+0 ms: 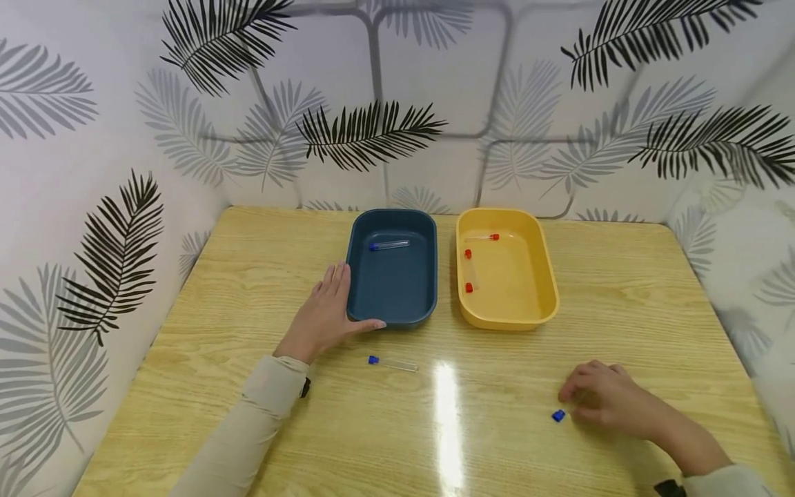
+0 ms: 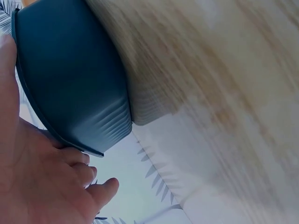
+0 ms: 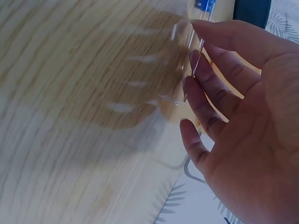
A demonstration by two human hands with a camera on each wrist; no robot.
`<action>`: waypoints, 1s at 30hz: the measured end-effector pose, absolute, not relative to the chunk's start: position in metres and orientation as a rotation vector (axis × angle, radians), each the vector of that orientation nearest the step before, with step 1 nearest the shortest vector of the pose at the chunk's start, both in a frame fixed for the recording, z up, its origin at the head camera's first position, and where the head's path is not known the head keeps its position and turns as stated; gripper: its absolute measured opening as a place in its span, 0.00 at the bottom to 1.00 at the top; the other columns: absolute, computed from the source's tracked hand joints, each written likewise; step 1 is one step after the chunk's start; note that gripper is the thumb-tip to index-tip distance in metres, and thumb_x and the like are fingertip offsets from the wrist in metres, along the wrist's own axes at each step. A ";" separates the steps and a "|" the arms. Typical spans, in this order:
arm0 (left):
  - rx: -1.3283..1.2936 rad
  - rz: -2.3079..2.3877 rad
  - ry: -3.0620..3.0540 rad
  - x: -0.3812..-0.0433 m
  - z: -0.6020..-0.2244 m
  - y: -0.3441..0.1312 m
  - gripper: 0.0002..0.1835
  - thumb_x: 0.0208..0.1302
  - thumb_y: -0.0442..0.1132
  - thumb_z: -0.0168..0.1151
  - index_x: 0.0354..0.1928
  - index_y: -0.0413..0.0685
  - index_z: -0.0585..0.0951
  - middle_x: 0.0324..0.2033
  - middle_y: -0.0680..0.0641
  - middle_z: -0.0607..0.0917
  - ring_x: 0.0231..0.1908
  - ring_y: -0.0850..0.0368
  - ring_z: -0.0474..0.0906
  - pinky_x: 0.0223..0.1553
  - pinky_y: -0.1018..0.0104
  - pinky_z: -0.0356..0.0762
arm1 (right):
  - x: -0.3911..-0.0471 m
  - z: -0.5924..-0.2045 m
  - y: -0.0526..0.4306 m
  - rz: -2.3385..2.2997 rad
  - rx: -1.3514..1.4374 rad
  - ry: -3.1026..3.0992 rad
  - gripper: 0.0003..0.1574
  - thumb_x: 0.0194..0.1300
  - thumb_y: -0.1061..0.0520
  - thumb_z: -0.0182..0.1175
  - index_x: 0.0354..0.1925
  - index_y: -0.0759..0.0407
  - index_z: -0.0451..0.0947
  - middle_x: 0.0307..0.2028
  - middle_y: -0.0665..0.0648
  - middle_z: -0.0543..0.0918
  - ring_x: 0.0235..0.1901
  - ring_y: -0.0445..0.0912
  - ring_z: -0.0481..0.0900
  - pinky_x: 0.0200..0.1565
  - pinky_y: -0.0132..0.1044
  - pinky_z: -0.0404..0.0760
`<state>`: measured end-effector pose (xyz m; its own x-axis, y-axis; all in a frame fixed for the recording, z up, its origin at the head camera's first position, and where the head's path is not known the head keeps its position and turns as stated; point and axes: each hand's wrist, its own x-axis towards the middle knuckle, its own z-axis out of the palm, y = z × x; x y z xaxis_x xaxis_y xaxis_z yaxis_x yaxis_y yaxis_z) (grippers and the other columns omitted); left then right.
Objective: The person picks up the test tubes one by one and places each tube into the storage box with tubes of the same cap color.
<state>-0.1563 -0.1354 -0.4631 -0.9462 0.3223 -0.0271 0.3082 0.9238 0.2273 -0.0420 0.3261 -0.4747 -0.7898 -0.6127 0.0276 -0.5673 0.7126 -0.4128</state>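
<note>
My left hand (image 1: 323, 310) spans the near left corner of a dark blue bin (image 1: 393, 323), fingers along its left side and thumb at its front edge. In the left wrist view the bin's outer wall (image 2: 74, 70) stands beside the hand. Over the table at right, my right hand (image 1: 611, 404) pinches a clear test tube with a blue cap (image 1: 558, 415). Thumb and fingertips meet the clear tube (image 3: 190, 65) in the right wrist view. Another blue-capped test tube (image 1: 397, 364) lies in front of the blue bin, and one more (image 1: 391, 245) lies inside it.
Right of the blue bin stands a yellow bin (image 1: 509, 323) holding red-capped test tubes (image 1: 483, 238). Both bins sit near the back of the wood-grain table (image 1: 279, 241). A leaf-patterned cloth (image 1: 435, 166) hangs behind and at both sides.
</note>
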 end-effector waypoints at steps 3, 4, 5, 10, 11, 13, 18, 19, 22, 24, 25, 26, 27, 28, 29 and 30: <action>0.491 0.355 3.025 -0.156 -0.466 -0.136 0.66 0.34 0.83 0.39 0.68 0.42 0.41 0.67 0.42 0.44 0.66 0.51 0.34 0.63 0.55 0.43 | -0.043 -0.477 0.325 -0.619 -1.029 2.808 0.19 0.41 0.57 0.69 0.30 0.37 0.75 0.32 0.35 0.73 0.36 0.37 0.68 0.32 0.38 0.59; 0.494 0.356 3.030 -0.156 -0.467 -0.136 0.66 0.34 0.83 0.39 0.68 0.42 0.41 0.67 0.42 0.44 0.66 0.51 0.35 0.63 0.55 0.43 | -0.044 -0.478 0.325 -0.619 -1.045 2.806 0.18 0.41 0.57 0.69 0.30 0.37 0.75 0.32 0.34 0.73 0.35 0.36 0.68 0.31 0.38 0.61; 0.491 0.355 3.037 -0.156 -0.467 -0.136 0.66 0.34 0.83 0.39 0.68 0.42 0.41 0.67 0.43 0.45 0.66 0.51 0.35 0.63 0.56 0.43 | -0.045 -0.478 0.325 -0.622 -1.059 2.798 0.18 0.42 0.57 0.69 0.30 0.37 0.75 0.32 0.34 0.73 0.34 0.36 0.68 0.31 0.37 0.63; 0.497 0.341 3.049 -0.157 -0.468 -0.136 0.66 0.34 0.83 0.38 0.68 0.41 0.42 0.67 0.42 0.46 0.66 0.51 0.36 0.63 0.56 0.44 | -0.050 -0.480 0.324 -0.693 -1.018 2.689 0.12 0.49 0.56 0.66 0.32 0.43 0.74 0.31 0.36 0.73 0.33 0.34 0.70 0.34 0.33 0.72; 0.493 0.344 3.046 -0.157 -0.468 -0.136 0.66 0.34 0.83 0.38 0.68 0.42 0.42 0.67 0.43 0.46 0.66 0.51 0.36 0.63 0.57 0.44 | -0.050 -0.480 0.323 -0.713 -0.979 2.662 0.10 0.51 0.56 0.65 0.32 0.44 0.74 0.31 0.37 0.73 0.33 0.34 0.70 0.34 0.32 0.73; 0.491 0.349 3.033 -0.157 -0.467 -0.136 0.66 0.34 0.83 0.39 0.68 0.42 0.41 0.67 0.43 0.45 0.66 0.51 0.35 0.63 0.57 0.43 | -0.052 -0.480 0.322 -0.746 -0.901 2.619 0.08 0.53 0.54 0.63 0.33 0.46 0.75 0.31 0.38 0.74 0.32 0.34 0.71 0.34 0.31 0.74; 0.488 0.363 3.012 -0.156 -0.465 -0.135 0.65 0.35 0.83 0.39 0.68 0.43 0.40 0.67 0.44 0.42 0.66 0.53 0.32 0.63 0.58 0.41 | -0.053 -0.480 0.318 -0.800 -0.744 2.556 0.06 0.55 0.53 0.62 0.31 0.49 0.74 0.28 0.41 0.74 0.29 0.34 0.71 0.31 0.30 0.73; 0.486 0.369 3.011 -0.156 -0.464 -0.135 0.65 0.35 0.82 0.40 0.68 0.43 0.40 0.67 0.44 0.42 0.66 0.53 0.32 0.64 0.59 0.40 | -0.054 -0.480 0.317 -0.804 -0.722 2.551 0.06 0.54 0.53 0.62 0.31 0.50 0.74 0.27 0.41 0.74 0.28 0.34 0.70 0.30 0.29 0.73; 0.478 0.372 3.011 -0.155 -0.464 -0.135 0.65 0.35 0.82 0.40 0.68 0.43 0.40 0.67 0.45 0.42 0.66 0.54 0.32 0.64 0.60 0.40 | -0.054 -0.479 0.315 -0.812 -0.681 2.542 0.06 0.54 0.54 0.62 0.30 0.51 0.73 0.25 0.42 0.73 0.26 0.34 0.70 0.29 0.29 0.72; 0.473 0.371 3.009 -0.155 -0.463 -0.135 0.65 0.35 0.83 0.39 0.68 0.43 0.40 0.67 0.45 0.42 0.66 0.54 0.32 0.64 0.60 0.40 | -0.055 -0.478 0.313 -0.803 -0.671 2.543 0.06 0.54 0.55 0.62 0.30 0.51 0.73 0.25 0.42 0.73 0.26 0.34 0.70 0.28 0.29 0.72; 0.469 0.372 3.008 -0.155 -0.463 -0.135 0.65 0.35 0.83 0.39 0.68 0.43 0.40 0.67 0.45 0.42 0.66 0.54 0.32 0.64 0.60 0.40 | -0.055 -0.477 0.313 -0.797 -0.669 2.546 0.06 0.54 0.55 0.62 0.29 0.51 0.73 0.25 0.42 0.73 0.26 0.34 0.70 0.28 0.29 0.72; 0.469 0.372 3.007 -0.155 -0.463 -0.135 0.65 0.35 0.83 0.39 0.68 0.43 0.40 0.67 0.45 0.42 0.66 0.54 0.32 0.64 0.60 0.40 | -0.055 -0.477 0.312 -0.793 -0.669 2.546 0.06 0.53 0.56 0.62 0.29 0.51 0.72 0.25 0.42 0.73 0.26 0.34 0.70 0.28 0.29 0.72; 0.471 0.369 3.007 -0.154 -0.464 -0.135 0.65 0.35 0.83 0.39 0.68 0.43 0.40 0.67 0.45 0.42 0.66 0.54 0.32 0.64 0.60 0.40 | -0.056 -0.477 0.311 -0.789 -0.667 2.546 0.06 0.53 0.56 0.62 0.29 0.51 0.72 0.25 0.42 0.73 0.25 0.34 0.69 0.28 0.29 0.71; 0.474 0.370 3.008 -0.154 -0.463 -0.135 0.65 0.35 0.83 0.39 0.68 0.43 0.40 0.67 0.45 0.42 0.66 0.54 0.32 0.64 0.60 0.40 | -0.056 -0.476 0.311 -0.785 -0.665 2.546 0.06 0.53 0.57 0.61 0.29 0.52 0.72 0.24 0.42 0.73 0.25 0.34 0.69 0.28 0.29 0.71; 0.478 0.372 3.008 -0.155 -0.464 -0.135 0.65 0.35 0.83 0.40 0.68 0.43 0.40 0.67 0.44 0.42 0.66 0.53 0.32 0.64 0.59 0.40 | -0.057 -0.476 0.311 -0.781 -0.660 2.543 0.06 0.53 0.57 0.61 0.30 0.52 0.72 0.24 0.43 0.72 0.25 0.35 0.69 0.27 0.29 0.71; 0.479 0.375 3.008 -0.154 -0.463 -0.135 0.65 0.35 0.82 0.40 0.68 0.43 0.40 0.67 0.44 0.43 0.66 0.53 0.32 0.64 0.59 0.40 | -0.058 -0.476 0.311 -0.786 -0.656 2.534 0.06 0.53 0.57 0.61 0.30 0.52 0.72 0.24 0.43 0.72 0.25 0.35 0.69 0.27 0.29 0.71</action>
